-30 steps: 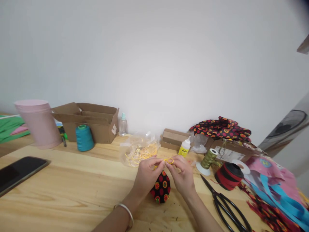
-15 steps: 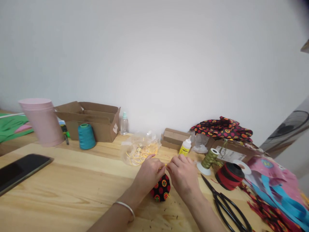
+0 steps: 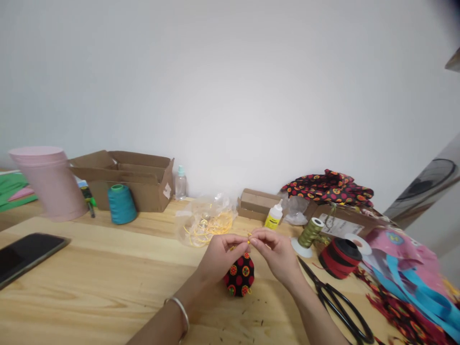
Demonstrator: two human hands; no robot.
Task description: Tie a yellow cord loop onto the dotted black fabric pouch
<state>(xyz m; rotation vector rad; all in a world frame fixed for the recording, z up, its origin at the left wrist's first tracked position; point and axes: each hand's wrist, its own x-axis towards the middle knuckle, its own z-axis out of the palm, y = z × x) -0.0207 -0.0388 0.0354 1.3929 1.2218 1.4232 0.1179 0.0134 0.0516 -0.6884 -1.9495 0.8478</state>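
Pinched by our left hand (image 3: 220, 256) and right hand (image 3: 278, 253), yellow cord (image 3: 249, 238) shows below the frame's centre, just above the black patterned fabric piece (image 3: 240, 275) at lower centre, which our left hand partly hides.

Looks like a small sewing or craft workroom to me: thread cone (image 3: 122, 206) at left, big scissors (image 3: 319, 286) near right, patterned cloth (image 3: 328, 189) heaped far right, all on one wooden worktable (image 3: 108, 287).

Left edge cuts flat black phone (image 3: 28, 255). Left hand (image 3: 220, 256) covers part of black red-dotted fabric piece (image 3: 240, 275). I can't trace pinched yellow cord (image 3: 249, 240).
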